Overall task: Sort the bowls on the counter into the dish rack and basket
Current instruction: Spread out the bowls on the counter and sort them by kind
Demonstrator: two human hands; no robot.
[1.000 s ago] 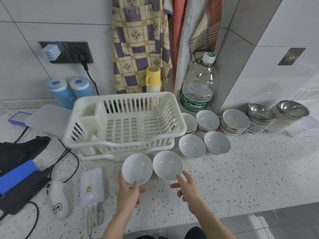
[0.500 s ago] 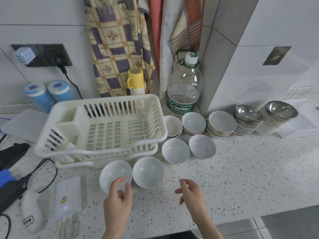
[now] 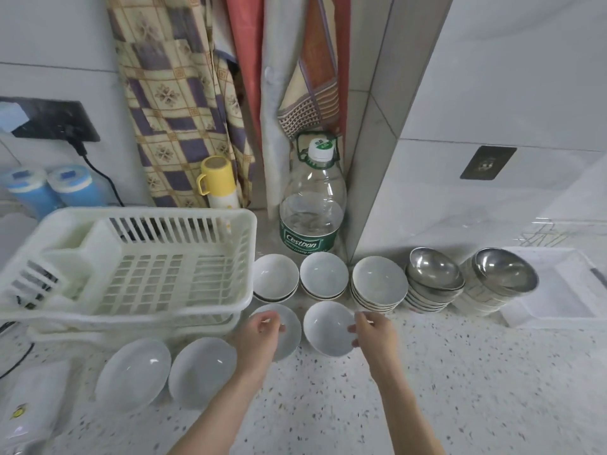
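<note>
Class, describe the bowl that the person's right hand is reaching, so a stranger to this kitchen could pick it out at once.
Start at the big clear water bottle against the back wall. In front of it stand short stacks of white bowls, and nearer the counter edge sit two single white bowls. The target bowl is the right one of that pair: the right hand touches its right rim, while the left hand covers its neighbour.

Glossy white ceramic bowls [image 3: 323, 328], shiny steel bowls [image 3: 433, 270], matt white plastic rack [image 3: 138, 267], speckled stone counter [image 3: 476, 389].

White bowls [image 3: 325, 328] sit upright on the counter [image 3: 460, 372] beside an empty dish rack [image 3: 131, 264].
</note>
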